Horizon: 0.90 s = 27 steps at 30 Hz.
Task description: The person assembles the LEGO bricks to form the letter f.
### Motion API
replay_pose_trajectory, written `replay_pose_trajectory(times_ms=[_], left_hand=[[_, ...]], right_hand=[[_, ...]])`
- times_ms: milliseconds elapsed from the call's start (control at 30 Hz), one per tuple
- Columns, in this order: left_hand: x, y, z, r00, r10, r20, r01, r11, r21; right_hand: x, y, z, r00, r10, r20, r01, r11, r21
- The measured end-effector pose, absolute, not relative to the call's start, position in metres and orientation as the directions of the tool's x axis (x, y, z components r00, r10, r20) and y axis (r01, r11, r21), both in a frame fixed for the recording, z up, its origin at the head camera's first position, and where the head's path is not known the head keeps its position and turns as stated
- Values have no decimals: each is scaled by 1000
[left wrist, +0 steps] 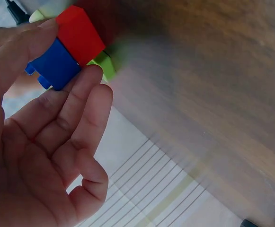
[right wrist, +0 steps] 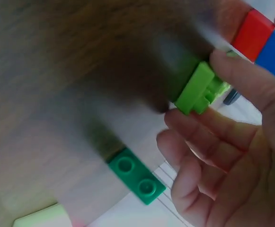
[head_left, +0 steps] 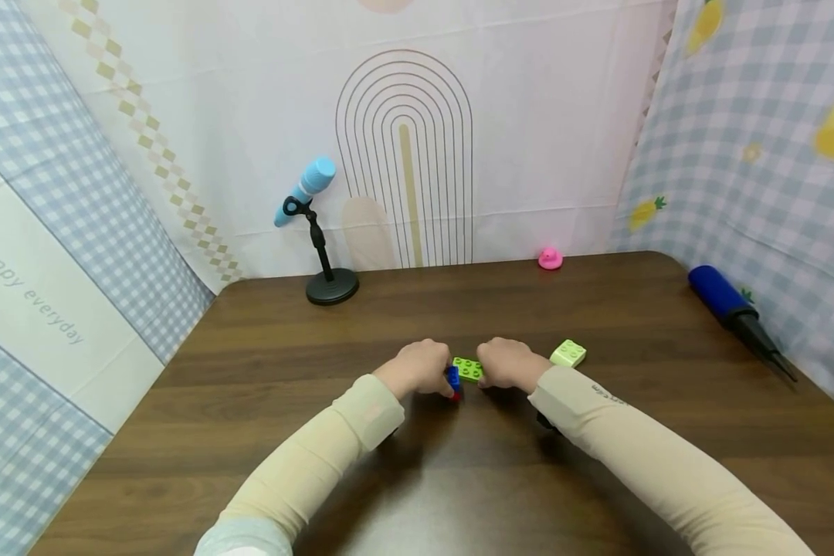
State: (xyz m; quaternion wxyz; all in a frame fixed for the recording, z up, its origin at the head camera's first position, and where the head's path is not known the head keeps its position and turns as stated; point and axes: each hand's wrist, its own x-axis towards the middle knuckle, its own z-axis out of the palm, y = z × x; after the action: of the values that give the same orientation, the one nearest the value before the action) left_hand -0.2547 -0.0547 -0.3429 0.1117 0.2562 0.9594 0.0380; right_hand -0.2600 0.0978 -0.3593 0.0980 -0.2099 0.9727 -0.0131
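Observation:
In the head view my left hand pinches a blue toy brick joined to a red brick. The left wrist view shows thumb and fingers on the blue brick and red brick, with the other fingers loosely bent below. My right hand holds a lime green studded brick between thumb and fingers, close beside the blue one. Whether the lime and blue bricks touch, I cannot tell. A dark green brick lies near my right fingers, hidden in the head view.
A pale green brick sits right of my right hand. Farther back stand a blue toy microphone on a black stand and a pink rubber duck. A blue hand pump lies at the right edge of the wooden table.

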Motion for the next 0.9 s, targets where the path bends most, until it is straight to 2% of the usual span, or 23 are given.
replay_pose_trajectory(times_ms=[333,600,900], left_hand=[[-256,-56,-343,-848,489,-203,467,872,147],[-259,-55,-345,-857,474,-202,450,880,155],[-260,-54,-345,-856,474,-206,447,879,163]], right_hand=[[-252,111,-358,-894,-403,-196,-376,912,-162],[-250,121,-342,-886,-446,-131,-397,872,-285],[-248,121,-329,-860,-503,-89,-456,834,-311]])
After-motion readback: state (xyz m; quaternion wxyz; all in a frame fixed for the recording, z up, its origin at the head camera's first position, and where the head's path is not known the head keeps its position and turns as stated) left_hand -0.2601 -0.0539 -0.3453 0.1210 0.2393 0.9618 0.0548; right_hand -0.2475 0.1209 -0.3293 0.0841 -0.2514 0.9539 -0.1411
